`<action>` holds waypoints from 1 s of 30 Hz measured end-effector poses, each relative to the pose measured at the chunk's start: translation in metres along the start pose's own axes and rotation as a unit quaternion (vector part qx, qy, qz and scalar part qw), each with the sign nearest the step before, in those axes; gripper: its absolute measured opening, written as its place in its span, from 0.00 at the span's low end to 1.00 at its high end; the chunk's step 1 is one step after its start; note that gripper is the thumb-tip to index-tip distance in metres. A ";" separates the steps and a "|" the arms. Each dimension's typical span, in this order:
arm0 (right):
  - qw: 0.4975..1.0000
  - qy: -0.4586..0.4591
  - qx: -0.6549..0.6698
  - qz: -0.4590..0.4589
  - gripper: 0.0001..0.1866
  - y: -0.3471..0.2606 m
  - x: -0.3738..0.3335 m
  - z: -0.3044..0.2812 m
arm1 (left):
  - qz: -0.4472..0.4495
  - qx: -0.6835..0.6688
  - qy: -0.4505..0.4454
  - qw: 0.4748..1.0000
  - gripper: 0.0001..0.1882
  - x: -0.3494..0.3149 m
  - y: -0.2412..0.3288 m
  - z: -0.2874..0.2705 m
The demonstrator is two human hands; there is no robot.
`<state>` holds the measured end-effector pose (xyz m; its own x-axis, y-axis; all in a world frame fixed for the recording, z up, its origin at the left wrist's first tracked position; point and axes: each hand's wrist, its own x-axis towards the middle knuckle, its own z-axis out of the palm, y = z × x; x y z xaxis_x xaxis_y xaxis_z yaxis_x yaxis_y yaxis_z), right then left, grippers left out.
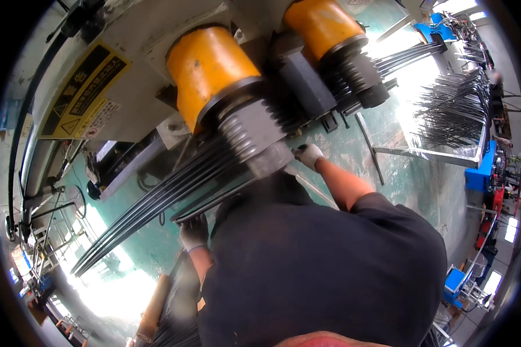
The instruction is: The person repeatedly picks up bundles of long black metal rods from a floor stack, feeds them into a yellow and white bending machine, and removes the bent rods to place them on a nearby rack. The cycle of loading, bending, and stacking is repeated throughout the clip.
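Observation:
My left hand (193,233), in a pale work glove, is closed round the near left end of a dark metal tube (217,199). The tube slants up to the right and passes behind the grey ribbed block (255,137) under an orange machine cylinder (211,69). On the block's far side my right hand (309,155), also gloved, has its fingers curled in line with the tube. What those fingers grip is hidden. Just beyond the held tube, a bundle of long dark tubes (150,202) runs under the machine.
A second orange cylinder (324,26) with a ribbed block stands to the right. A metal-framed rack (428,153) at the right carries many dark rods (454,107). A brown cardboard roll (154,306) lies at lower left. The machine's panel bears a yellow-black warning label (87,87).

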<state>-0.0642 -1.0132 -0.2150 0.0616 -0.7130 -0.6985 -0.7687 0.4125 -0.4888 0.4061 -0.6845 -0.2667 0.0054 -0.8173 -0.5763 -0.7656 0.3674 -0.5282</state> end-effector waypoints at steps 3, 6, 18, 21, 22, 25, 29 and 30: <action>1.000 0.016 0.020 0.005 0.23 0.014 -0.016 -0.008 | 0.003 -0.306 0.044 0.951 0.18 0.006 -0.036 -0.019; 0.998 0.034 0.050 0.019 0.22 0.052 -0.032 0.013 | 0.044 -0.787 0.152 0.597 0.21 -0.009 -0.041 0.067; 0.979 0.073 -0.093 0.168 0.27 0.212 -0.146 0.077 | -0.040 -0.988 0.079 0.130 0.20 0.053 0.015 0.093; 0.982 0.045 -0.105 0.151 0.28 0.222 -0.143 0.084 | -0.055 -0.993 0.069 0.075 0.14 0.046 0.018 0.068; 0.983 0.040 -0.078 0.159 0.28 0.226 -0.136 0.082 | -0.073 -0.993 0.072 0.055 0.13 0.047 0.016 0.062; 0.986 0.063 -0.086 0.129 0.30 0.198 -0.115 0.062 | -0.111 -0.984 0.136 0.044 0.13 0.051 -0.009 0.069; 0.991 0.091 -0.015 0.097 0.26 0.136 -0.104 0.016 | -0.207 -0.953 0.209 0.068 0.13 0.065 -0.049 0.046; 0.992 0.100 -0.001 0.081 0.26 0.124 -0.104 0.004 | -0.223 -0.945 0.225 0.079 0.13 0.073 -0.056 0.028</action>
<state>-0.1629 -0.8860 -0.2053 -0.1914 -0.7355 -0.6499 -0.7591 0.5307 -0.3771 0.4675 -0.7523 -0.2966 0.6053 -0.6511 -0.4579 0.5157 -0.1174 0.8487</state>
